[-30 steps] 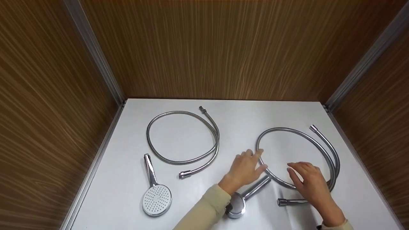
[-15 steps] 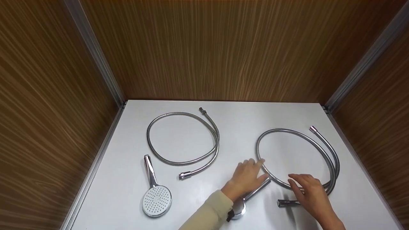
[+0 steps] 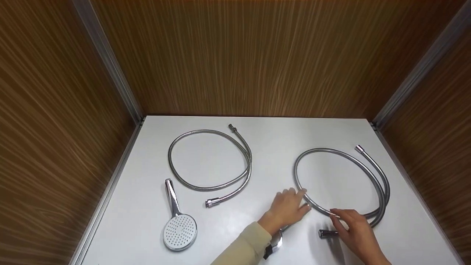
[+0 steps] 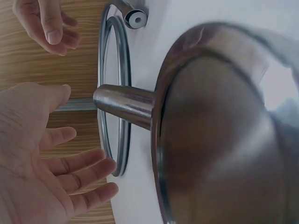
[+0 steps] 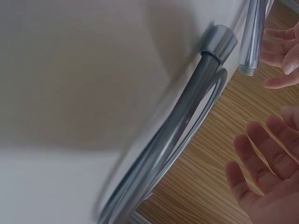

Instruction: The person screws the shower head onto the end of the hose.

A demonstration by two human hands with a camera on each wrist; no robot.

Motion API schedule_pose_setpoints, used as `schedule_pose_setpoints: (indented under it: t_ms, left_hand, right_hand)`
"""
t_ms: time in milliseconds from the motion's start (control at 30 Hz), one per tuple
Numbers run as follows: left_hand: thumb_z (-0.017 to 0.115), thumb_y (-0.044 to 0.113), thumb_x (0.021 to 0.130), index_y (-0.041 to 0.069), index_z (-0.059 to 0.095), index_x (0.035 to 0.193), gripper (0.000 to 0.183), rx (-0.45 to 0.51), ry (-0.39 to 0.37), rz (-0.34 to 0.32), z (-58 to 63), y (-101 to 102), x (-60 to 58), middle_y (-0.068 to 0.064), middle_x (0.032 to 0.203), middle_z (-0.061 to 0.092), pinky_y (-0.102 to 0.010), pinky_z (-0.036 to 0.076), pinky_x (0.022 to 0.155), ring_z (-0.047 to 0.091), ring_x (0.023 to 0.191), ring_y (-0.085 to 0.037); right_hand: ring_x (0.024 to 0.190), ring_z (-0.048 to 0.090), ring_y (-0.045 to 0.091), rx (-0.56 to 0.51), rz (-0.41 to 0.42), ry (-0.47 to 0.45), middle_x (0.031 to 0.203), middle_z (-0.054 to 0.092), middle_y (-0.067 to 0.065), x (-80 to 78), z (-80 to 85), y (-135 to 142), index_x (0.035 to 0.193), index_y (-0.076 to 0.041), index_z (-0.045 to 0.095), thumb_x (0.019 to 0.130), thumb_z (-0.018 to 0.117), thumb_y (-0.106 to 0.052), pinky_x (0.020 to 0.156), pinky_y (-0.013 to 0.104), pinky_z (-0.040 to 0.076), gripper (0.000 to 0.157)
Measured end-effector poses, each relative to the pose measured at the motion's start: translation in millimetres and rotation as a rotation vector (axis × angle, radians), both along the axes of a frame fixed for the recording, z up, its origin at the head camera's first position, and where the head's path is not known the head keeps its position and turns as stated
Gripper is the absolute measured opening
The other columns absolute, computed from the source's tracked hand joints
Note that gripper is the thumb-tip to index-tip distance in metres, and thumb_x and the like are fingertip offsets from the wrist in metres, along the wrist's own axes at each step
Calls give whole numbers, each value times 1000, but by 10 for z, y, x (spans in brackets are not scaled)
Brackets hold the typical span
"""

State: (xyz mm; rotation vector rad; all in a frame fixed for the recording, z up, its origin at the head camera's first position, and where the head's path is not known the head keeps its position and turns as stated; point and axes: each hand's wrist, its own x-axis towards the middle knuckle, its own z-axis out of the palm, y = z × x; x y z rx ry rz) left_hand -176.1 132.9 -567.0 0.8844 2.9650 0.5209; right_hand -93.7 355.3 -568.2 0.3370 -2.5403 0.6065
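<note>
My left hand (image 3: 287, 209) hovers over the handle of a chrome shower head (image 4: 219, 140), its fingers loosely spread and holding nothing. In the head view this hand and the sleeve hide most of that shower head; its handle (image 4: 124, 102) shows in the left wrist view, apart from the fingers. My right hand (image 3: 355, 230), fingers gently bent, is above the near end of a looped grey shower hose (image 3: 295, 169). The hose's end fitting (image 5: 218, 44) stands clear of the right fingers in the right wrist view. Nothing is between those fingers.
A second shower head (image 3: 180, 232) lies spray face up at the left. Behind it a metal shower hose (image 3: 170, 154) is looped on the white table (image 3: 272, 143). Wood-grain panels (image 3: 254, 59) enclose the back and both sides.
Both hands have come nearer the table's front edge and lower over the handle and the hose end. The shower heads and hoses stay where they were.
</note>
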Motion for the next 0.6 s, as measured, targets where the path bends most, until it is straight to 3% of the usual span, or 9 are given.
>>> schedule_pose_setpoints:
  t_ms: [167, 433, 600]
  left_hand:
    - [55, 52, 105, 23, 54, 151, 54, -8, -8, -17, -39, 15, 21, -1, 109, 69, -27, 50, 80, 63, 93, -14]
    - [60, 54, 103, 22, 57, 147, 55, -40, -25, 4, -75, 64, 30, 3, 98, 65, -26, 50, 77, 61, 88, -12]
    - [64, 55, 101, 22, 64, 133, 46, -59, -44, -3, -90, 106, 50, 6, 88, 59, -25, 47, 73, 56, 80, -10]
  right_hand:
    - [88, 75, 30, -7, -30, -7, 95, 80, 5, 48, -64, -7, 103, -7, 80, 75, 89, 5, 83, 6, 47, 32]
    - [90, 74, 28, -36, 19, -6, 95, 80, 5, 83, -152, 10, 103, -6, 81, 71, 92, 6, 90, 3, 43, 35]
    - [93, 74, 27, -37, -26, -138, 98, 80, 3, 135, -179, 6, 104, -8, 82, 77, 91, -2, 86, 12, 51, 29]
